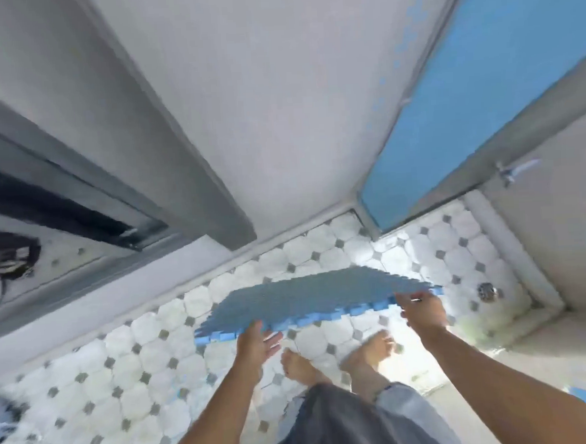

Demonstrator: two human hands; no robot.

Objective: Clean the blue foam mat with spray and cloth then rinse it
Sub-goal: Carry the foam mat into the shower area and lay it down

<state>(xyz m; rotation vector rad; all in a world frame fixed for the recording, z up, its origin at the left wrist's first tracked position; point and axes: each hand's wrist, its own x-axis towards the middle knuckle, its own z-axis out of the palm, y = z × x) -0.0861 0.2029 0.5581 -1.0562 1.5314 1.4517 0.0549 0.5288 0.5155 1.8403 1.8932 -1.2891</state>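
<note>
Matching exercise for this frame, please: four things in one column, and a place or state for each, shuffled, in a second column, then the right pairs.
Things:
1. blue foam mat
2. left hand
3. floor drain
4. tap

Places or states:
A. set in the tiled floor at the right
B. held level above the floor
C. on the wall at the right
D. at the mat's near-left edge, palm partly open

Pairs: 1-B, 2-D, 3-A, 4-C
</note>
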